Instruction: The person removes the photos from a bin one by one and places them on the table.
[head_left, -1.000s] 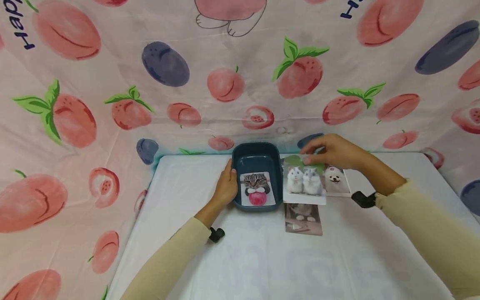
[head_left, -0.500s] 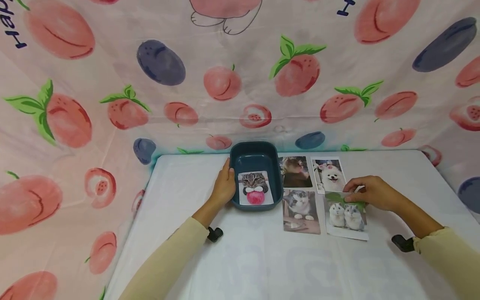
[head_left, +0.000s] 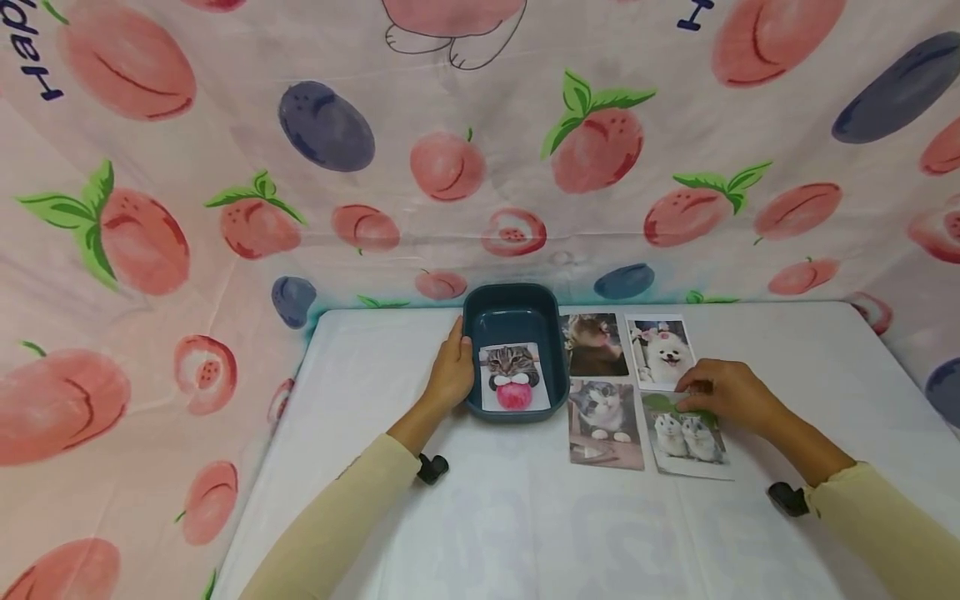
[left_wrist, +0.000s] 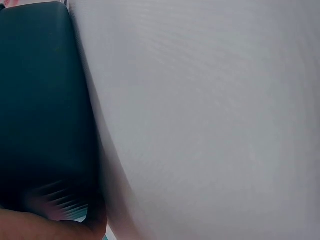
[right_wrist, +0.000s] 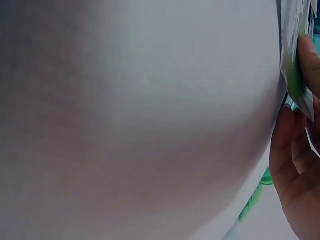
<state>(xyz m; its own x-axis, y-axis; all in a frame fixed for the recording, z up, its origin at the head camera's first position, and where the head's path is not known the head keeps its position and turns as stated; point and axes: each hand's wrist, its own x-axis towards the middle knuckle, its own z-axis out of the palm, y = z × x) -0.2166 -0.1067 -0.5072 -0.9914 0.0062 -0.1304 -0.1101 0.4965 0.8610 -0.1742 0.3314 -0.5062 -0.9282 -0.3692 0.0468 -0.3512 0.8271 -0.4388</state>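
My left hand (head_left: 450,367) grips the left side of a dark teal plastic tray (head_left: 516,323), its thumb at the rim. Inside the tray lies a photo card of a tabby cat with a pink ball (head_left: 513,377). In the head view, my right hand (head_left: 733,397) pinches the top edge of a photo card of two white-and-grey hamsters (head_left: 690,437). The right wrist view catches this card edge-on, thumb (right_wrist: 309,62) on its front and the other fingers behind. Directly above it in the head view is a white dog card (head_left: 665,354).
Between the tray and the right-hand cards lie a dark brown animal photo (head_left: 596,344) and, nearer me, a grey-and-white cat photo (head_left: 606,423). All rest on a white tabletop (head_left: 525,517). A fruit-patterned cloth (head_left: 442,92) hangs behind the table.
My right hand has carried the hamster card right and nearer me, from over the other photos beside the tray to below the dog card, uncovering those photos. The left hand stays on the tray.
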